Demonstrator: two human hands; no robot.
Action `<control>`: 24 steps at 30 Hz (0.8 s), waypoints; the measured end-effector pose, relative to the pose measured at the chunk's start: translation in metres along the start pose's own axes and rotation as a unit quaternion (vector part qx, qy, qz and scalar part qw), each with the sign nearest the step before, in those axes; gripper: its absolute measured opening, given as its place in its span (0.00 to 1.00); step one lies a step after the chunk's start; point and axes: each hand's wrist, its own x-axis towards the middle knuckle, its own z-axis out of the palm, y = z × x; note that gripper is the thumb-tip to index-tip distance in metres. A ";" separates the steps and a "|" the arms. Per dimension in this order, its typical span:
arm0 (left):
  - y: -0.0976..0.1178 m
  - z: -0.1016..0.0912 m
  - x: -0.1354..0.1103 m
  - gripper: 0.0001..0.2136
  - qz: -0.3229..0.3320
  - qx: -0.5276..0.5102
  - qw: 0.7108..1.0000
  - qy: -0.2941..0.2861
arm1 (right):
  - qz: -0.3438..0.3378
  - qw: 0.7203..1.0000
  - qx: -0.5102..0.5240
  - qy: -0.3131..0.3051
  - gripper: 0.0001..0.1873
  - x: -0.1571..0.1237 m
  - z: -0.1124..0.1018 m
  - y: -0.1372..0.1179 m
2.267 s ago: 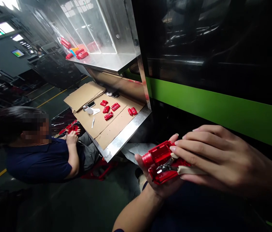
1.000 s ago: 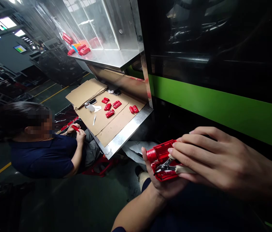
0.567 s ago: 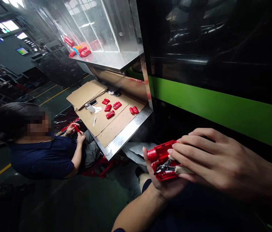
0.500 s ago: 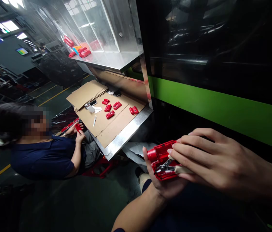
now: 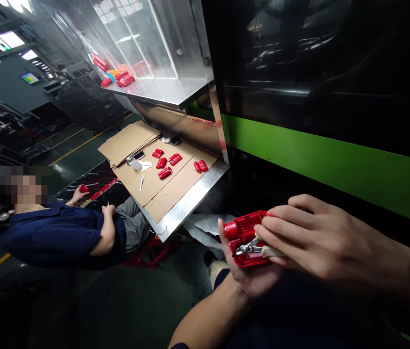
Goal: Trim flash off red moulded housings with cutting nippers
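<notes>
My left hand is closed around a red plastic housing, cradling it from below with the hollow inner side facing up. The housing has a ribbed round neck at its left end. My right hand grips a pair of side cutters with pale handles. Their metal jaws lie over the lower half of the housing; whether they touch the plastic I cannot tell. My right fingers also rest against the housing's right end and hide part of it.
Several red housings, white tweezers and a phone lie on a cardboard-covered metal table. More red parts sit on the shelf above. At left a seated co-worker handles red parts. A green-striped machine stands at right.
The cutters' jaws have turned slightly within the housing, while both my hands stay almost in place. The co-worker has leaned left, and their hands have moved apart, one holding a red part.
</notes>
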 end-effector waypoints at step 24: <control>0.007 -0.028 0.013 0.39 0.349 0.397 0.847 0.057 | 0.406 0.748 0.497 0.170 0.06 -0.019 0.076 -0.072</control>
